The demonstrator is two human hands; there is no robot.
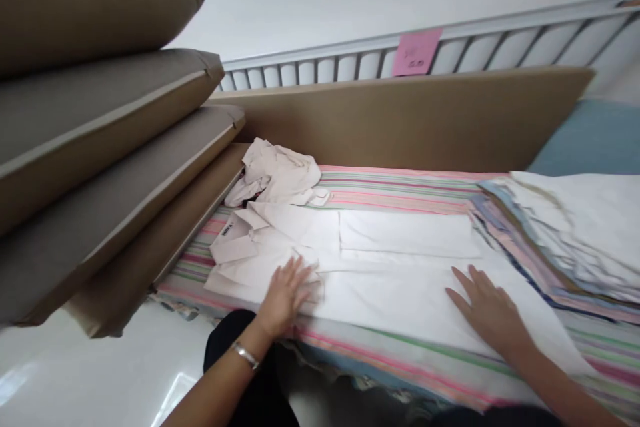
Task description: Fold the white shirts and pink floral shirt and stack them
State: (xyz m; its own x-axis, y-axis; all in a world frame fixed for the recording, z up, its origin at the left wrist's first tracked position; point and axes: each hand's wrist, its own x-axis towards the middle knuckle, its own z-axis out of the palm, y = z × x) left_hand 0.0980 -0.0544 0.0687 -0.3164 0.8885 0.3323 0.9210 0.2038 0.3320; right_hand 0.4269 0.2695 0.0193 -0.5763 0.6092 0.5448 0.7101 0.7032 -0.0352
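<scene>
Here's the left hand (286, 297), blurred, and the right hand (487, 310), both palm-down at the white shirt (390, 293), each grip spread and holding nothing! The shirt lies along the near side of the striped sheet (400, 190), bare stripes beyond; rightward, the folded pile (575, 233) runs out of frame.

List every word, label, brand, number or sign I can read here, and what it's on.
None reads with certainty.
Pink paper on the railing: handwritten marks in two lines, too blurred to read.
Label at the collar of the white garment: dark lettering, too small and blurred to read.
</scene>
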